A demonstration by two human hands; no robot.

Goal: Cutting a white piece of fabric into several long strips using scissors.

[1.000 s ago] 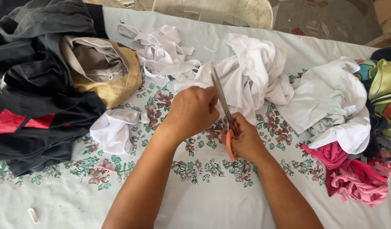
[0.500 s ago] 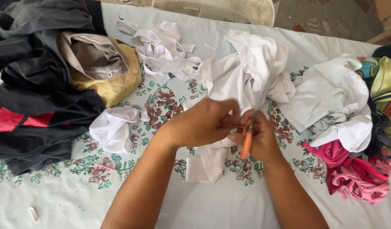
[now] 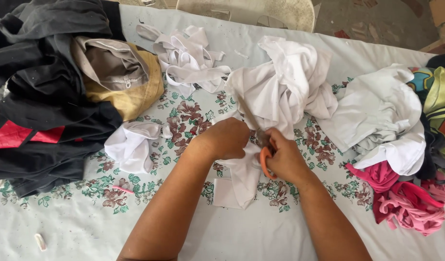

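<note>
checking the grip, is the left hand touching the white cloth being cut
Touching. The head view shows the left hand closed on the white cloth, whose cut end hangs below the fingers with no gap.

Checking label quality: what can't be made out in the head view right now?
- Scissors blades: hidden by both hands and the white cloth; only the orange handle shows.
- Right hand fingertips: buried in cloth.
- Black clothes pile: cut by the left edge.
- Small white scrap: too small to identify.

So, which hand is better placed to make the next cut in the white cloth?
Probably the right hand: it already holds the orange-handled scissors against the white cloth. The left hand grips that cloth.
</note>
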